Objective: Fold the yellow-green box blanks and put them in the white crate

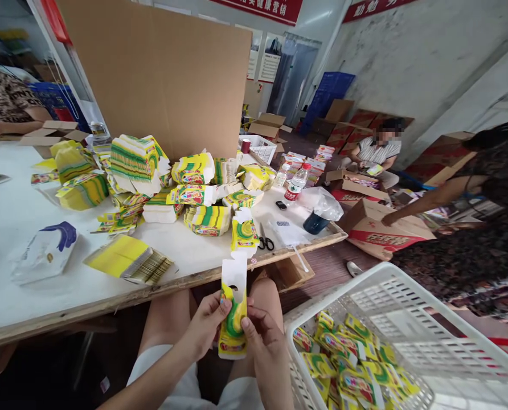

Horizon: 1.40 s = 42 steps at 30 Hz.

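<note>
Both my hands hold one small yellow-and-green printed carton (233, 319) upright over my lap, its white top flap open. My left hand (205, 330) grips its left edge with fingers and thumb closed on it. My right hand (266, 341) pinches its right edge. On the white table (10, 216) just beyond stand another opened carton (244, 234) and a flat stack of yellow carton blanks (128, 259). Many bundles of the same flat cartons (138, 156) are heaped further back.
A white plastic basket (390, 296) at my right holds several folded cartons. Scissors (266, 243), a water bottle (296, 183), a dark cup and a plastic bag lie at the table's right end. A big cardboard sheet stands behind. Other people work among boxes at right.
</note>
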Each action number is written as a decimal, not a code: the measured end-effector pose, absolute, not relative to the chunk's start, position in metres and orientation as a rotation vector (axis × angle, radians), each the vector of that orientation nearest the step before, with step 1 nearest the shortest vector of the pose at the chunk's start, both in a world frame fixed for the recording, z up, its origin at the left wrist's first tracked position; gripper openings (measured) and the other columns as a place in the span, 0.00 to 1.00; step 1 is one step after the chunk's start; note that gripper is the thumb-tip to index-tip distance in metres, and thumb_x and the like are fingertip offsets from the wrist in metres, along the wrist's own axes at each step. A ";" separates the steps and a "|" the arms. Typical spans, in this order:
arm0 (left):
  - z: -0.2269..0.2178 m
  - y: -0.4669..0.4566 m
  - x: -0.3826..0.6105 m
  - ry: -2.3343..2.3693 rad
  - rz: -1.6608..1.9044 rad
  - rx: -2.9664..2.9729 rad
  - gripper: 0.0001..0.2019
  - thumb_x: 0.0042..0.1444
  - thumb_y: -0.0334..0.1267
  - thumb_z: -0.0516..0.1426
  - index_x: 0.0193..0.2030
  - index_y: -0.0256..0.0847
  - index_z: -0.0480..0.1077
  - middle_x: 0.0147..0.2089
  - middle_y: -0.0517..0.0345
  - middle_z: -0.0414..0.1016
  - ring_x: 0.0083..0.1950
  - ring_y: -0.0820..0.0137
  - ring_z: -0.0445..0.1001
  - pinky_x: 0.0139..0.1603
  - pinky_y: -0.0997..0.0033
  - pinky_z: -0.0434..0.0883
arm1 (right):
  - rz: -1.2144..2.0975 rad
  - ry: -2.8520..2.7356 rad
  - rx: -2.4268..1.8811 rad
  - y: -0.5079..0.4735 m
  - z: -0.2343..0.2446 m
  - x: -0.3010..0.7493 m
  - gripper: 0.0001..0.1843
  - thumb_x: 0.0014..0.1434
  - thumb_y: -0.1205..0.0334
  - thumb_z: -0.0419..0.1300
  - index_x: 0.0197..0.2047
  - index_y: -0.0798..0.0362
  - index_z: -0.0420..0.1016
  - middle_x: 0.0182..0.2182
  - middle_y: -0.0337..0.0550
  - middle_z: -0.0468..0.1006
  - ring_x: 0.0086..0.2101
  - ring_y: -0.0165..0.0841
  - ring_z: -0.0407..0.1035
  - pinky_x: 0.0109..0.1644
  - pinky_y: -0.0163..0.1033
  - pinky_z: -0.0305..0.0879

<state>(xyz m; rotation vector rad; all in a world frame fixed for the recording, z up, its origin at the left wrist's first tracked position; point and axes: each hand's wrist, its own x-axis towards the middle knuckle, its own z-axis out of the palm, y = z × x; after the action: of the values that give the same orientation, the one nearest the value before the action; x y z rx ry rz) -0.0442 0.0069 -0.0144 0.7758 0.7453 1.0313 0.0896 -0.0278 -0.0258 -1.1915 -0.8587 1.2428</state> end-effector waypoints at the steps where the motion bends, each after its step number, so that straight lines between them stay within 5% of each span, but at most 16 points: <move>1: -0.016 0.008 -0.043 0.771 1.046 0.787 0.25 0.52 0.59 0.64 0.44 0.36 0.78 0.37 0.49 0.83 0.38 0.61 0.80 0.39 0.66 0.75 | 1.258 -0.879 -1.201 -0.029 -0.025 0.090 0.18 0.52 0.46 0.71 0.37 0.52 0.81 0.30 0.46 0.84 0.30 0.41 0.78 0.32 0.42 0.76; 4: -0.020 0.010 -0.042 0.797 1.066 0.821 0.25 0.53 0.58 0.63 0.45 0.36 0.76 0.37 0.51 0.82 0.37 0.63 0.79 0.38 0.68 0.73 | 1.245 -0.901 -1.234 -0.030 -0.022 0.090 0.17 0.55 0.44 0.67 0.34 0.51 0.79 0.27 0.43 0.82 0.26 0.38 0.76 0.30 0.41 0.75; 8: -0.021 0.006 -0.045 0.841 1.122 0.912 0.30 0.54 0.49 0.66 0.60 0.42 0.62 0.40 0.54 0.81 0.41 0.62 0.79 0.43 0.66 0.73 | 1.074 -0.963 -1.303 -0.027 -0.020 0.093 0.17 0.56 0.45 0.67 0.37 0.50 0.78 0.29 0.45 0.83 0.29 0.39 0.76 0.32 0.42 0.76; 11: -0.019 0.002 -0.052 0.865 1.121 1.024 0.33 0.58 0.44 0.64 0.64 0.45 0.53 0.46 0.50 0.79 0.46 0.61 0.78 0.46 0.65 0.72 | 1.032 -1.099 -1.256 -0.024 -0.018 0.101 0.18 0.57 0.51 0.67 0.49 0.48 0.77 0.43 0.49 0.82 0.38 0.43 0.78 0.40 0.44 0.77; 14: -0.014 0.000 -0.061 0.790 1.008 1.059 0.30 0.58 0.43 0.63 0.65 0.45 0.57 0.50 0.48 0.78 0.47 0.61 0.77 0.47 0.64 0.71 | 1.095 -1.198 -1.166 -0.022 -0.017 0.109 0.22 0.59 0.54 0.67 0.57 0.45 0.74 0.55 0.50 0.76 0.49 0.45 0.75 0.49 0.46 0.75; 18: -0.007 0.000 -0.067 0.701 0.878 0.997 0.24 0.53 0.42 0.67 0.55 0.44 0.66 0.44 0.52 0.79 0.39 0.67 0.77 0.37 0.72 0.70 | 1.165 -1.142 -1.162 -0.025 -0.012 0.115 0.18 0.59 0.49 0.66 0.50 0.47 0.77 0.40 0.46 0.83 0.38 0.40 0.77 0.41 0.41 0.73; 21: -0.005 -0.002 -0.067 0.657 0.828 0.970 0.21 0.50 0.42 0.69 0.47 0.43 0.68 0.40 0.56 0.78 0.36 0.70 0.75 0.34 0.76 0.66 | 1.197 -1.175 -1.199 -0.026 -0.005 0.120 0.14 0.59 0.47 0.65 0.37 0.50 0.77 0.25 0.38 0.77 0.26 0.33 0.70 0.29 0.34 0.66; 25: -0.011 -0.005 -0.065 0.616 0.831 0.976 0.21 0.49 0.44 0.70 0.44 0.42 0.68 0.39 0.56 0.78 0.37 0.69 0.75 0.37 0.73 0.67 | 1.210 -1.339 -1.223 -0.024 0.002 0.128 0.18 0.60 0.45 0.62 0.29 0.51 0.75 0.21 0.36 0.70 0.23 0.30 0.63 0.26 0.33 0.60; 27: -0.014 -0.006 -0.066 0.632 0.840 0.975 0.26 0.49 0.44 0.70 0.52 0.44 0.66 0.39 0.56 0.78 0.38 0.67 0.76 0.38 0.71 0.67 | 1.161 -1.400 -1.228 -0.024 0.003 0.130 0.18 0.62 0.46 0.61 0.29 0.52 0.75 0.22 0.37 0.71 0.24 0.31 0.64 0.27 0.33 0.62; 31: -0.015 -0.005 -0.067 0.561 0.762 0.909 0.49 0.49 0.45 0.70 0.71 0.52 0.46 0.44 0.54 0.79 0.41 0.66 0.78 0.41 0.69 0.69 | 1.044 -1.442 -1.190 -0.026 0.001 0.128 0.13 0.64 0.51 0.59 0.37 0.51 0.79 0.29 0.42 0.78 0.30 0.35 0.72 0.33 0.35 0.69; 35: -0.012 -0.004 -0.065 0.569 0.776 0.965 0.34 0.52 0.44 0.68 0.64 0.48 0.60 0.45 0.52 0.79 0.43 0.65 0.78 0.42 0.68 0.71 | 0.889 -1.274 -1.246 -0.024 -0.003 0.130 0.17 0.63 0.49 0.61 0.50 0.48 0.78 0.40 0.48 0.81 0.37 0.39 0.76 0.40 0.40 0.73; 39: -0.010 -0.004 -0.061 0.740 0.873 1.195 0.19 0.58 0.38 0.64 0.56 0.45 0.69 0.52 0.50 0.77 0.50 0.61 0.76 0.48 0.65 0.72 | 1.058 -1.236 -1.289 -0.022 -0.001 0.135 0.20 0.63 0.46 0.60 0.47 0.51 0.81 0.29 0.44 0.81 0.26 0.35 0.72 0.31 0.38 0.71; 42: -0.010 -0.005 -0.060 0.791 0.860 1.296 0.19 0.60 0.34 0.60 0.59 0.46 0.68 0.57 0.49 0.74 0.54 0.59 0.75 0.54 0.61 0.72 | 1.257 -1.296 -1.253 -0.021 -0.001 0.133 0.21 0.58 0.52 0.66 0.53 0.50 0.78 0.30 0.42 0.82 0.31 0.38 0.75 0.35 0.39 0.72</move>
<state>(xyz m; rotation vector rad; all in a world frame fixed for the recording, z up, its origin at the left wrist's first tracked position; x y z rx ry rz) -0.0596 -0.0048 -0.0097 1.2964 0.7910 0.8603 0.1332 -0.0208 -0.0011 -1.2526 -1.2957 1.2565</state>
